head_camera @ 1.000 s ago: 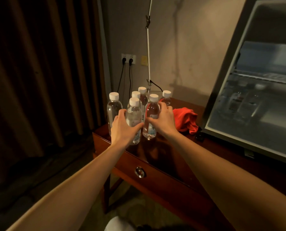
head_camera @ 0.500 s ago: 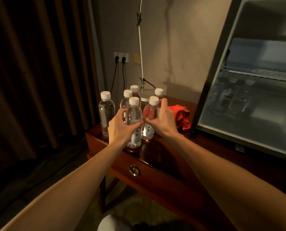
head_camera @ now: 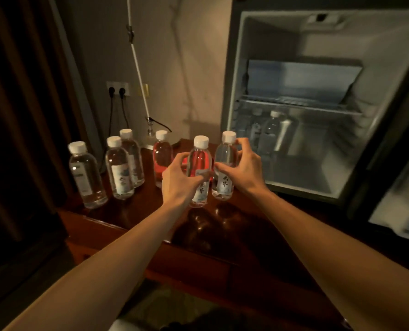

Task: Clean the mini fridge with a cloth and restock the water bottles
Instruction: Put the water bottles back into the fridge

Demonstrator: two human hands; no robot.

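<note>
My left hand (head_camera: 178,181) grips a clear water bottle (head_camera: 199,168) with a white cap, held just above the dark wooden table (head_camera: 222,237). My right hand (head_camera: 242,169) grips a second bottle (head_camera: 225,163) beside it. Both bottles hang upright in front of the open mini fridge (head_camera: 318,103). Several more bottles (head_camera: 120,168) stand on the table to the left. The red cloth (head_camera: 186,163) lies behind the held bottles and is mostly hidden; it shows red through them. Inside the fridge, on its floor at the left, stand a few bottles (head_camera: 270,132).
A wire shelf (head_camera: 298,103) crosses the fridge halfway up. The fridge door (head_camera: 399,199) hangs open at the right. A lamp base (head_camera: 151,139) and a white pole stand at the back of the table; two plugs sit in the wall socket (head_camera: 117,88). Dark curtains hang at the left.
Both hands have lifted their bottles off the table and carried them right, towards the fridge. The view has turned right, and the open fridge interior now shows.
</note>
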